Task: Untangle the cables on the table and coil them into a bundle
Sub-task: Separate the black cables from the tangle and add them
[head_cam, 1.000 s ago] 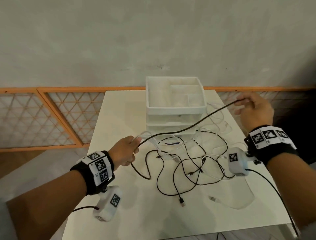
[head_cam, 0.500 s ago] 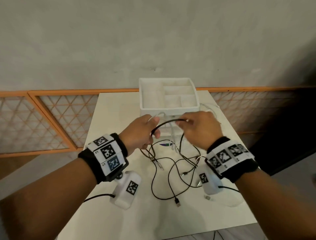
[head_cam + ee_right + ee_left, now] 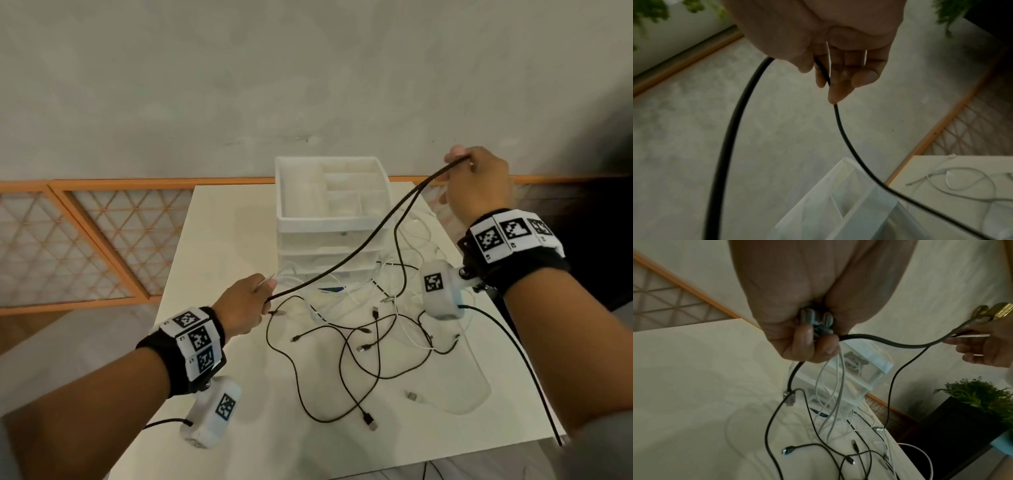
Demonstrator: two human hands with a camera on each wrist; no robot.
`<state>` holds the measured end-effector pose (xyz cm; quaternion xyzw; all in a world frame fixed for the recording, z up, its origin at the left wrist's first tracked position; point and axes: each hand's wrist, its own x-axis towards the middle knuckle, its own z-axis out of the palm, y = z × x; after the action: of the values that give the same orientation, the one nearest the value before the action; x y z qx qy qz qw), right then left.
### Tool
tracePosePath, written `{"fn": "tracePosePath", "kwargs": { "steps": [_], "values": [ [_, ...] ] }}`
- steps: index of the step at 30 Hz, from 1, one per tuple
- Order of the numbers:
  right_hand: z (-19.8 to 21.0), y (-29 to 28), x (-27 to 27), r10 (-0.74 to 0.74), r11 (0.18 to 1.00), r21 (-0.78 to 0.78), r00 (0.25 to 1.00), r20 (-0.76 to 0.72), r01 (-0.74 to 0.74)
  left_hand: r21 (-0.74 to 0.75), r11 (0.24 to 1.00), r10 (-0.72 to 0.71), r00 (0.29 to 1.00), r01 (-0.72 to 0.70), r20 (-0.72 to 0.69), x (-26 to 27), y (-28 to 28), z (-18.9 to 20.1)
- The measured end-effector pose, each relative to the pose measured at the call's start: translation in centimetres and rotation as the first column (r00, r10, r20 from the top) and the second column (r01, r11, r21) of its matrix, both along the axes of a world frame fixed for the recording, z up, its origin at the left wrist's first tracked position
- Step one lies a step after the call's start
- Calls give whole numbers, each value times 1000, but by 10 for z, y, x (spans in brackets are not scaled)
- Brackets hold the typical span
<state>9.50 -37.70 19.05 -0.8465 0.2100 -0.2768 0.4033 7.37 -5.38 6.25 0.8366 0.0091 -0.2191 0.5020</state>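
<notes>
A black cable (image 3: 359, 250) stretches in the air between my two hands. My left hand (image 3: 245, 306) grips it low over the table together with coiled loops and several white cables (image 3: 835, 386), fingers curled round the bundle (image 3: 818, 324). My right hand (image 3: 478, 183) is raised at the back right and pinches the same black cable (image 3: 840, 123), which bends over its fingers (image 3: 838, 91) and drops toward the table. A tangle of black and white cables (image 3: 370, 339) with loose plugs lies on the white table (image 3: 219, 240).
A white plastic drawer organiser (image 3: 330, 212) stands at the back middle of the table, under the stretched cable. An orange lattice railing (image 3: 85, 240) runs behind on the left. A potted plant (image 3: 980, 392) sits beyond the table's right side.
My hands were close together over the tangle half a second ago. The right hand has since swung up and out to the right, drawing a length of black cable taut from the left hand.
</notes>
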Motion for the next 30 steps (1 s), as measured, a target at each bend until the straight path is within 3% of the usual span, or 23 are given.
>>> {"fn": "tracePosePath", "kwargs": {
  "steps": [6, 9, 11, 14, 19, 23, 26, 28, 30],
  "values": [
    [11, -10, 16, -70, 967, 251, 995, 76, 49, 206, 977, -62, 996, 48, 60, 4, 17, -14],
    [8, 2, 19, 34, 991, 125, 991, 130, -50, 162, 987, -17, 1000, 14, 20, 5, 21, -18],
    [1, 2, 24, 31, 999, -16, 984, 176, -28, 128, 992, -3, 1000, 3, -2, 5, 23, -19],
    [-8, -4, 31, 39, 997, -68, 993, 110, -32, 105, 994, 17, 1000, -15, -17, 4, 23, -17],
    [-9, -12, 38, -1, 1000, 0, 981, 193, 1, -15, 999, 50, 993, -52, -108, 4, 18, -14],
    [-4, -17, 45, 26, 1000, 8, 981, 190, -28, 48, 999, 9, 996, -5, -86, 5, 18, -16],
    [-14, -30, 54, 87, 995, -53, 993, 82, -83, 78, 997, 21, 997, -15, -79, 7, 15, -12],
    [-29, -37, 54, 148, 984, -77, 981, -123, -158, 31, 996, 81, 990, -78, -115, 8, 10, -8],
    [-49, -38, 47, 156, 958, -166, 909, -386, -235, 2, 993, 115, 983, -116, -146, 8, 6, -2]
  ]
}}
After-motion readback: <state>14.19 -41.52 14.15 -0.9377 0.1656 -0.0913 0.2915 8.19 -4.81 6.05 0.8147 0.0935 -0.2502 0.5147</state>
